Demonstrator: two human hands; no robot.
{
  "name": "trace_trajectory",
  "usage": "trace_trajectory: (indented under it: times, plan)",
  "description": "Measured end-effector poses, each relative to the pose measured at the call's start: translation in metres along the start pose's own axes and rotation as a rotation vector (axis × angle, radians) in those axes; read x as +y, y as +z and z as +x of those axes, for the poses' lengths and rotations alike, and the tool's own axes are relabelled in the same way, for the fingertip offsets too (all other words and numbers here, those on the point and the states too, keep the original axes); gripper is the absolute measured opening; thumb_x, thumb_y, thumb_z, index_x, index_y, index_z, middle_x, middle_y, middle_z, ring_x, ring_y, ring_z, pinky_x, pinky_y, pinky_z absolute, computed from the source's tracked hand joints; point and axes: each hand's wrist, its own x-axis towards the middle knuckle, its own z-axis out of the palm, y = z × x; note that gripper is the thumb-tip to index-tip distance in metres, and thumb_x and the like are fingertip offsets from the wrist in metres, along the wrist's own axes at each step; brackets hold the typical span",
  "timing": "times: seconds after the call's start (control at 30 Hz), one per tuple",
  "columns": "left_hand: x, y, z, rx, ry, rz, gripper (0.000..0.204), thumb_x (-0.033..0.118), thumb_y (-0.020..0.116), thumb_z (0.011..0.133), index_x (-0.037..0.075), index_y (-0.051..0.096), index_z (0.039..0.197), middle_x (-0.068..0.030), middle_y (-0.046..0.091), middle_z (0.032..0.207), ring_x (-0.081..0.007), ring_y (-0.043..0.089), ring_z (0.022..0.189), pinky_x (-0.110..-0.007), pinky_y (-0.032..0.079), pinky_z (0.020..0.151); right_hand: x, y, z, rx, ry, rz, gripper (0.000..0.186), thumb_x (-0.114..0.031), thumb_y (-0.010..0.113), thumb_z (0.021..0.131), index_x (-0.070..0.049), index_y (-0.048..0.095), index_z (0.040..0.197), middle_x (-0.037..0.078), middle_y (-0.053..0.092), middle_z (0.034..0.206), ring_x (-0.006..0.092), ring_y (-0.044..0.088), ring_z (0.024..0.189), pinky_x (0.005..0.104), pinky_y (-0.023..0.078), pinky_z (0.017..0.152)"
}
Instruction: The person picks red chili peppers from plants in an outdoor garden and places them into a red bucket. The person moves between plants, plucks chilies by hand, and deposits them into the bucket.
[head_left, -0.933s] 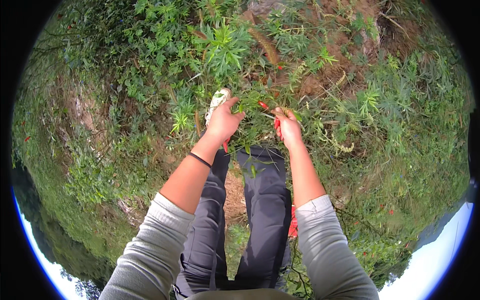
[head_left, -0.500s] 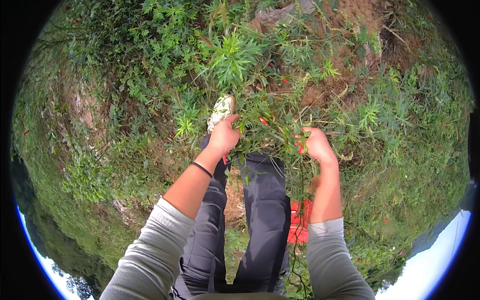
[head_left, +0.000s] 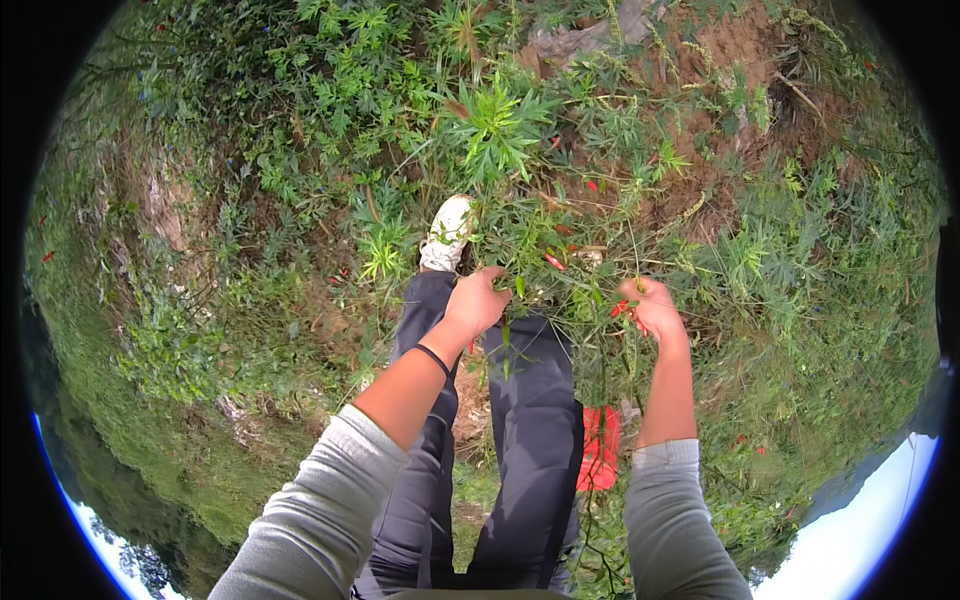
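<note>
My left hand [head_left: 476, 302] is closed at the near side of a leafy green chili plant [head_left: 530, 240]. A red tip of a chili pepper sticks out below its palm; the rest of what it holds is hidden. To the right, my right hand [head_left: 655, 308] is closed around several red chili peppers [head_left: 622, 309], slightly blurred. Between the hands, a red chili pepper [head_left: 553, 261] hangs among the leaves and thin stems, touched by neither hand.
A red container [head_left: 599, 447] sits beside my right leg [head_left: 530, 420]. My pale shoe [head_left: 448, 232] stands in the weeds beyond my left hand. A tall leafy weed [head_left: 497, 128] grows farther ahead, with bare brown soil [head_left: 725, 70] at far right.
Both hands have moved right and slightly nearer to me. My right hand has drawn away from the plant's stems, and more red peppers now show in it.
</note>
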Motion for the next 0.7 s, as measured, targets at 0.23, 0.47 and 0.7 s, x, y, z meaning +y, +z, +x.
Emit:
trace_trajectory:
  times: [0.23,0.47,0.7]
  plan:
    - [0.003,0.016,-0.001,0.013,0.0,-0.041,0.029,0.02,0.063,0.074,0.005,0.061,0.099,-0.0214,0.062,0.081,-0.0343,0.061,0.078,-0.038,0.048,0.07,-0.012,-0.004,-0.008,-0.171,-0.004,-0.052,0.01,-0.007,0.052,0.086,-0.004,0.058,0.093,0.004,0.059,0.069,0.0069,0.048,0.042,0.0228,0.032,0.032]
    - [-0.009,0.005,0.001,0.027,0.001,0.015,0.033,0.02,0.063,0.073,0.003,0.06,0.102,-0.0216,0.062,0.085,-0.0345,0.061,0.081,-0.04,0.048,0.072,-0.084,-0.031,-0.08,0.05,-0.352,-0.46,0.029,-0.017,0.059,0.08,-0.001,0.059,0.103,0.007,0.06,0.067,0.0151,0.055,0.054,0.029,0.044,0.054]
    - [-0.007,0.005,0.001,-0.024,-0.001,0.046,0.033,0.022,0.062,0.075,0.007,0.06,0.104,-0.0206,0.062,0.088,-0.0356,0.06,0.085,-0.042,0.048,0.076,-0.147,0.033,0.031,0.184,-0.083,-0.285,0.04,-0.039,0.068,0.076,-0.001,0.055,0.071,0.003,0.051,0.052,0.0131,0.049,0.041,0.0288,0.039,0.041]
